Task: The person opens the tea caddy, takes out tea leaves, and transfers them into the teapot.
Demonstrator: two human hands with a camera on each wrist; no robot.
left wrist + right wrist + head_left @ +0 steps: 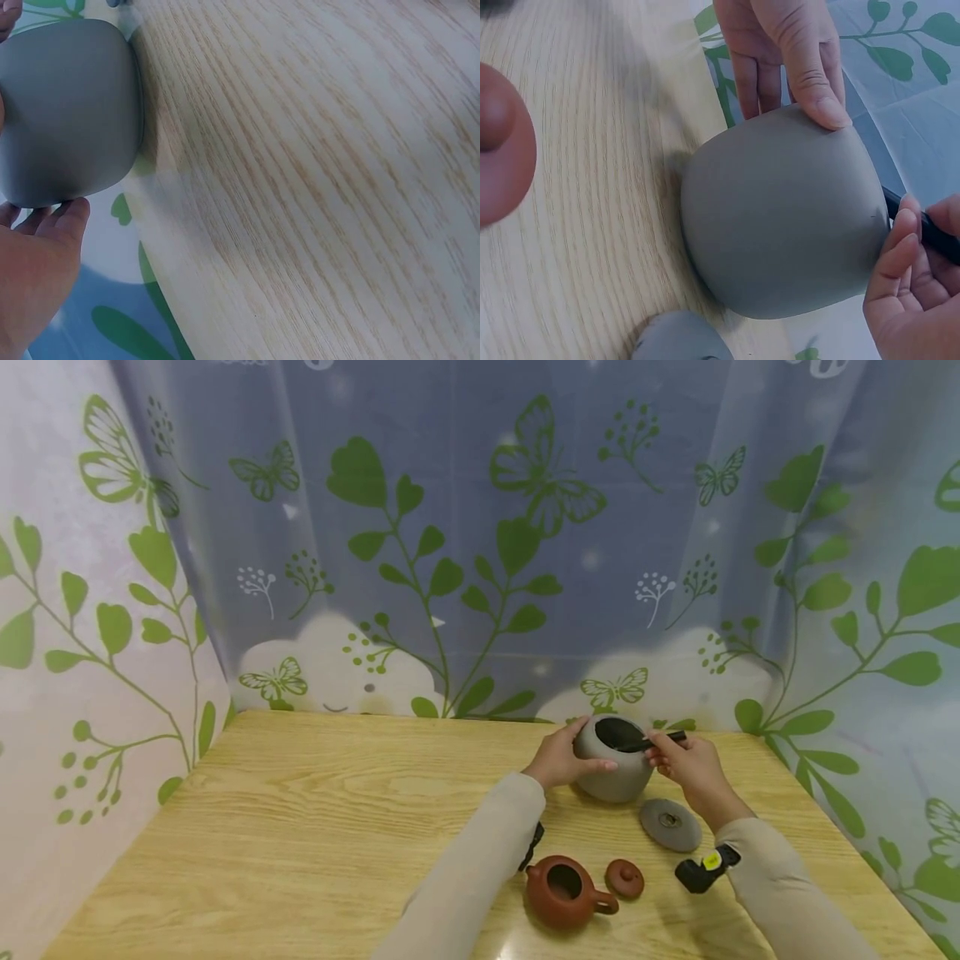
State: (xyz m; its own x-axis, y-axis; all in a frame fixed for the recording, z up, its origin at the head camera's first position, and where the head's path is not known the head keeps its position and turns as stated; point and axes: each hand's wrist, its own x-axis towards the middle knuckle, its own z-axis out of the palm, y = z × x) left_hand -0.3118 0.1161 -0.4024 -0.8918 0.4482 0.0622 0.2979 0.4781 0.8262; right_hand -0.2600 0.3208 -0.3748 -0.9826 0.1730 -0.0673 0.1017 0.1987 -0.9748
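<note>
A round grey jar (pixel 617 785) without its lid stands near the back edge of the table, its dark mouth facing up. My left hand (pixel 564 758) grips the jar's left side, thumb across the front and fingers round the back. In my right hand (pixel 688 768), thumb and fingers pinch a slim black stick-like tool (pixel 673 737) at the jar's right rim. The tool slants down to the left into the mouth, where its far end blends with the dark inside. From the right wrist view, the jar's smooth wall (pixel 784 217) sits between both hands.
A grey disc-shaped lid (pixel 681 837) lies in front of the jar to the right. Nearer the front are a reddish-brown teapot (pixel 551 912), uncovered with its handle to the right, and its small lid (pixel 626 880). A patterned curtain (pixel 465 568) hangs behind the wooden table (pixel 315 827).
</note>
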